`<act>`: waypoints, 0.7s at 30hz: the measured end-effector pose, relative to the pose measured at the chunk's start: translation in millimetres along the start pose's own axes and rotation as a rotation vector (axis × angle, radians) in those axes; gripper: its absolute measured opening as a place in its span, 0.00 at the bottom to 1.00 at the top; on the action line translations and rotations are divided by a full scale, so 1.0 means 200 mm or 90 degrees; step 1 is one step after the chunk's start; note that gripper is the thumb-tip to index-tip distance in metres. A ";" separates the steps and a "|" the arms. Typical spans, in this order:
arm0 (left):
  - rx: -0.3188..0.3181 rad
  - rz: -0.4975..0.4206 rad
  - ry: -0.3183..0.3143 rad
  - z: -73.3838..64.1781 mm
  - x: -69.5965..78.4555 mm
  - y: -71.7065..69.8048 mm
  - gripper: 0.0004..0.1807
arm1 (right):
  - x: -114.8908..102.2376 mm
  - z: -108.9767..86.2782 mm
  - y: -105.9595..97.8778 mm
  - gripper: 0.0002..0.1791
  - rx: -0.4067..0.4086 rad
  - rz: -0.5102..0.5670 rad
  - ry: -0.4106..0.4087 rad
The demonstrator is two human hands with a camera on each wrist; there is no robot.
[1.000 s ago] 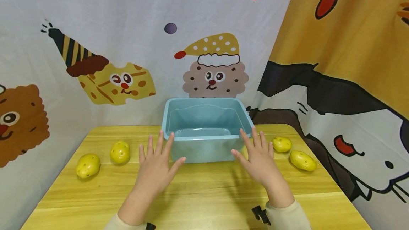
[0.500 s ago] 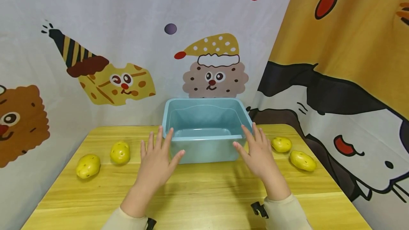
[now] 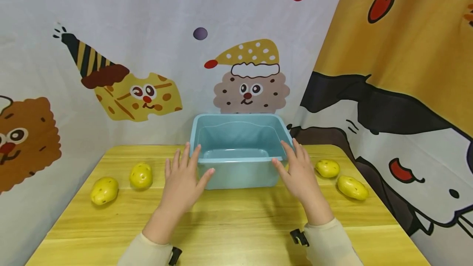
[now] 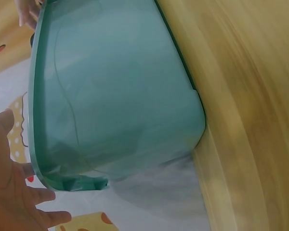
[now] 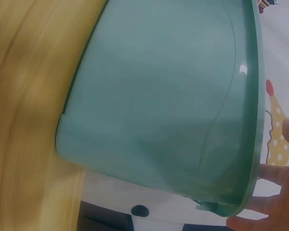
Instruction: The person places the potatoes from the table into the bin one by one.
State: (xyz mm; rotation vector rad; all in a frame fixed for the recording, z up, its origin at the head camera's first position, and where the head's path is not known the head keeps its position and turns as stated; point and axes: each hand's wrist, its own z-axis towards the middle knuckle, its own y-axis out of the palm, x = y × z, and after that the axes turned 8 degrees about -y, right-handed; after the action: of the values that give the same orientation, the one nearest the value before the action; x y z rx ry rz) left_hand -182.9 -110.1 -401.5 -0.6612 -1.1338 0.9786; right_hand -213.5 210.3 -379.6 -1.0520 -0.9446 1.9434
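Observation:
A light blue plastic bin (image 3: 240,173) stands at the back middle of the table. My left hand (image 3: 182,186), fingers spread and straight, is at the bin's front left corner; in the left wrist view the same hand (image 4: 9,187) has its fingertips right by the rim. On the other side my right hand (image 3: 301,175) is held alike, its fingers reaching over the front right corner. The right wrist view shows that hand (image 5: 279,192) beside the bin's rim (image 5: 255,120), some fingertips partly hidden behind it. Neither hand grips anything.
Two yellow potato-like pieces, a near one (image 3: 104,191) and a farther one (image 3: 141,175), lie left of the bin. Two more, one (image 3: 327,168) and another (image 3: 352,187), lie on the right. A cartoon-printed cloth (image 3: 166,24) hangs behind the wooden table (image 3: 236,225).
Both hands have moved slightly forward and up toward the bin's front corners. The bin and the yellow pieces stay where they were, and the head view has shifted a little.

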 end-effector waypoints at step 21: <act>0.012 0.003 -0.004 0.09 -0.01 0.01 0.46 | 0.07 0.07 0.03 0.39 0.032 0.006 -0.012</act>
State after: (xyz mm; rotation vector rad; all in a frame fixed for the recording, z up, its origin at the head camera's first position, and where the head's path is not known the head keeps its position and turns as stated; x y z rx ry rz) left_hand -201.3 -111.4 -397.8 -0.6460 -1.1288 0.9944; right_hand -232.1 214.8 -384.7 -1.0130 -0.8978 1.9784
